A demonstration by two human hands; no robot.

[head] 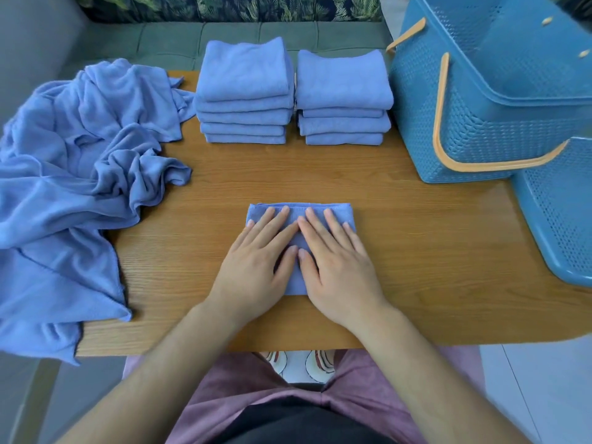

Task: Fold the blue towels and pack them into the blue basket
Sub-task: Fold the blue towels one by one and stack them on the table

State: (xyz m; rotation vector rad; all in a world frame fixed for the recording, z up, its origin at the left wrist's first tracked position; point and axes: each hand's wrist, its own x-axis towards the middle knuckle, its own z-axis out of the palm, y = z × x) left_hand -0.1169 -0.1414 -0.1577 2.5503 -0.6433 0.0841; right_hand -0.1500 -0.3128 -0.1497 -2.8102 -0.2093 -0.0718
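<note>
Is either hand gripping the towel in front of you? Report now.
No, the left hand and right hand both lie flat, fingers straight, pressing down on the folded towel.

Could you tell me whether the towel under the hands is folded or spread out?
Folded. The towel is a small neat rectangle; the left hand and right hand press flat on it.

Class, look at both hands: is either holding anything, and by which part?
Nothing is gripped. The left hand and right hand lie flat, fingers straight, pressing down on the top face of the folded towel on the table.
</note>
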